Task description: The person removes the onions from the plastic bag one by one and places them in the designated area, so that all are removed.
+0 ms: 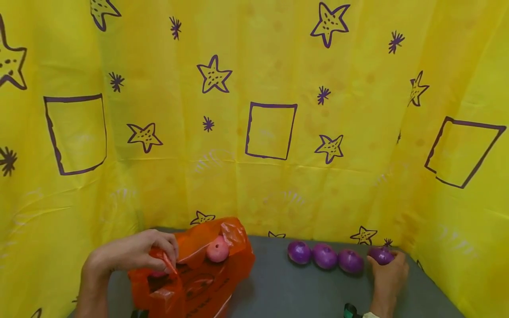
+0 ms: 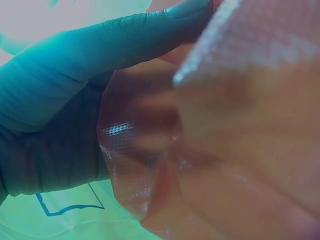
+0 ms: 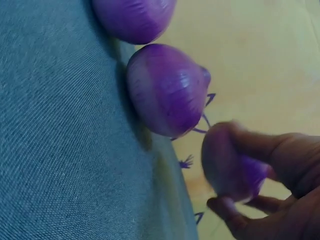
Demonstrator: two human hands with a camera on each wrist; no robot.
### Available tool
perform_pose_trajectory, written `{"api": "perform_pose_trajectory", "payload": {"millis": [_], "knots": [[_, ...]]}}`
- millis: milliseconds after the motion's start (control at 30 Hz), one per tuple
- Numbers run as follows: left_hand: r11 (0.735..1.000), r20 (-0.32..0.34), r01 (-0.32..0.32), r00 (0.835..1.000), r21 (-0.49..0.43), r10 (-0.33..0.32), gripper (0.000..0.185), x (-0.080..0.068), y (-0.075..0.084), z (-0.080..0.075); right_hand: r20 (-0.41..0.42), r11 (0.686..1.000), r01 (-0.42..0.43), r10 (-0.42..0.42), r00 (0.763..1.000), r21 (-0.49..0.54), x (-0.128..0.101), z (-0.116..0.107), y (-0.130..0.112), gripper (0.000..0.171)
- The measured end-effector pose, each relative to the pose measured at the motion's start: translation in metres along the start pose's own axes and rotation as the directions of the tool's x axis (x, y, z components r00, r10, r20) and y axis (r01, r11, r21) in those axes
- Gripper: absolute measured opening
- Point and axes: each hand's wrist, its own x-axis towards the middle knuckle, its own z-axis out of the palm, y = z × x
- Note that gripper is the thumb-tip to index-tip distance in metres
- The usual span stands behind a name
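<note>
My left hand [image 1: 157, 251] pinches the edge of an orange-red plastic bag [image 1: 207, 282], its thumb laid along the film in the left wrist view. A pink round thing with a small dark hole [image 1: 218, 250] shows at the bag's opening, and another pinkish one lies partly hidden below the left fingers. At the right, my right hand [image 1: 389, 276] grips a purple onion [image 1: 381, 255] between thumb and fingers; the right wrist view shows the same onion [image 3: 225, 167]. To its left, three more purple onions stand in a row, the nearest being this onion [image 1: 351, 261].
A grey cloth-covered table [image 1: 274, 287] lies under everything. Yellow curtains [image 1: 270, 198] with drawn stars and squares rise behind and at both sides, close to the onion row at the table's back edge.
</note>
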Motion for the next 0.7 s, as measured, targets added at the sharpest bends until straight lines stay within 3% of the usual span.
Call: {"api": "perform_pose_trajectory", "payload": {"millis": [133, 267, 400, 700], "knots": [[1.0, 0.006, -0.004, 1.0, 0.009, 0.004, 0.021, 0.001, 0.0, 0.0, 0.005, 0.998, -0.056, 0.056, 0.998, -0.009, -0.002, 0.005, 0.008, 0.075], [1.0, 0.009, -0.009, 1.0, 0.016, 0.009, 0.021, 0.001, -0.001, -0.001, 0.103, 0.993, -0.103, 0.109, 0.989, -0.063, -0.001, 0.009, 0.017, 0.079], [1.0, 0.025, 0.001, 1.0, 0.007, -0.001, 0.021, 0.003, -0.002, -0.001, 0.201, 0.989, -0.083, 0.107, 0.974, -0.121, 0.003, 0.007, 0.023, 0.079], [0.999, -0.009, 0.007, 1.0, 0.034, -0.007, 0.024, 0.0, -0.001, 0.0, 0.269, 0.988, -0.111, 0.138, 0.953, -0.112, 0.003, -0.006, 0.008, 0.086]]}}
